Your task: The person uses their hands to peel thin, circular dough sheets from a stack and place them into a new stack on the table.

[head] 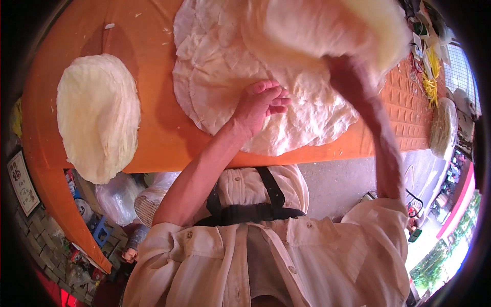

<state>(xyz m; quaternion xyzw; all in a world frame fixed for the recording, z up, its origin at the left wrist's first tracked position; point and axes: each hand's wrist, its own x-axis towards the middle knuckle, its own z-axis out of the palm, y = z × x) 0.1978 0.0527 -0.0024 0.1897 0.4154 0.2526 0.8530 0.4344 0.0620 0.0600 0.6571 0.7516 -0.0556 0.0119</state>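
A stack of thin, pale, round flatbread-like sheets (215, 76) with wrinkled edges lies on the orange-covered table in front of me. Above its near half, my left hand (264, 99) is loosely curled, with the fingers a little apart and nothing seen in it. My right hand (343, 73) grips the near edge of one thin sheet (318, 27), raised over the far right of the stack. Both that sheet and the hand are blurred, and the fingertips are hidden behind the sheet. On the left, a folded oval pile of similar sheets (99, 115) hangs slightly past the table's front edge.
The orange table cover (161, 153) carries small pale crumbs. To the right are yellow ties (431, 76) and a bundle in clear plastic (444, 126). Plastic-wrapped goods (119, 195) and a blue stool (101, 232) stand below on the left. A person's hand (130, 255) shows nearby.
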